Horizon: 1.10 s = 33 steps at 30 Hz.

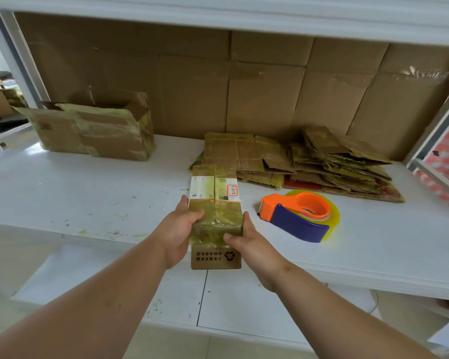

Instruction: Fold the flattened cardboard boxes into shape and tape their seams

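Both my left hand (178,229) and right hand (246,239) gripped the box (214,203) at the bench (88,193) edge. I judged the overhanging end might tip off, or the flaps spring open.

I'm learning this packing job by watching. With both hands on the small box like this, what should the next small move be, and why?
Probably free the right hand and reach for the tape dispenser just beside it. The small box looks folded into shape, gripped by the left hand too, and its centre seam faces up, so taping seems due.
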{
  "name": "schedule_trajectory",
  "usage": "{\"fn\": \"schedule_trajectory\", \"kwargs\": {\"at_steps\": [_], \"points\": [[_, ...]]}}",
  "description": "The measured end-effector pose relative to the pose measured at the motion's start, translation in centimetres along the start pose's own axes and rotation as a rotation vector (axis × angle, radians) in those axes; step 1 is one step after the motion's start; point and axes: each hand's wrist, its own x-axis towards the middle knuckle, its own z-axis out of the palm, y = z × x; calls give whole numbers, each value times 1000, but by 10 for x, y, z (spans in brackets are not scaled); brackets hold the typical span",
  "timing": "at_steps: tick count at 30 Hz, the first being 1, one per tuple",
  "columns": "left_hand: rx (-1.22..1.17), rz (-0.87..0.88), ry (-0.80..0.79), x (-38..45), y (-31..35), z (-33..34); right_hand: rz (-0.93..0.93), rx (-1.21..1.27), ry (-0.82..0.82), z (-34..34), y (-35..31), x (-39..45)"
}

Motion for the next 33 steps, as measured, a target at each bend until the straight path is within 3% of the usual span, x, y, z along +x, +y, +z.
{"fn": "schedule_trajectory", "kwargs": {"at_steps": [5, 8, 10, 12, 16, 20, 28, 33], "points": [[107, 62, 24, -3, 2, 2, 9, -155, -73, -14, -13, -11], [385, 134, 21, -8, 7, -10, -107, -355, 65, -37, -17, -9], [557, 218, 102, -9, 10, -25, -229, -495, 153, -45, -17, -8], [695, 281, 129, -11, 13, -34, -295, -676, 128, -45, -17, -7], [885, 300, 35, -16, 13, -41, -362, -956, 101, -42, -16, -4], [867, 258, -19, -15, 9, -41, -407, -1044, 135, -41, -21, -2], [1067, 345, 94, -6, 10, -29, -406, -1146, 119, -34, -33, 0], [1085, 356, 108, -5, 8, -29, -341, -995, 100, -32, -35, 2]]}}
